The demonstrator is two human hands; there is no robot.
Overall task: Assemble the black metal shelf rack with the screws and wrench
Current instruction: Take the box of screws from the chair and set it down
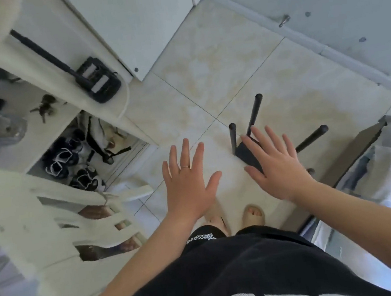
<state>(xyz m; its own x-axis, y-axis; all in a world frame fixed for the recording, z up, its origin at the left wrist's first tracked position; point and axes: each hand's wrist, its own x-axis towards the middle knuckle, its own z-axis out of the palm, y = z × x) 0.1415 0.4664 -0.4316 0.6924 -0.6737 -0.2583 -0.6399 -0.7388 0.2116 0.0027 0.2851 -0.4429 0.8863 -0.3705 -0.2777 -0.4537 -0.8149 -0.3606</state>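
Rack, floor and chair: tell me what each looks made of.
Rack: probably painted metal, matte black, with thin round legs.
Floor: ceramic-looking tile, cream, slightly glossy, with thin grout lines.
Chair: likely moulded plastic, white, with slots cut through it.

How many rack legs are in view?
4. A tall leg beyond the right hand, a short leg left of it, a slanted leg to the right, and a leg tip beside the wrist, mostly hidden.
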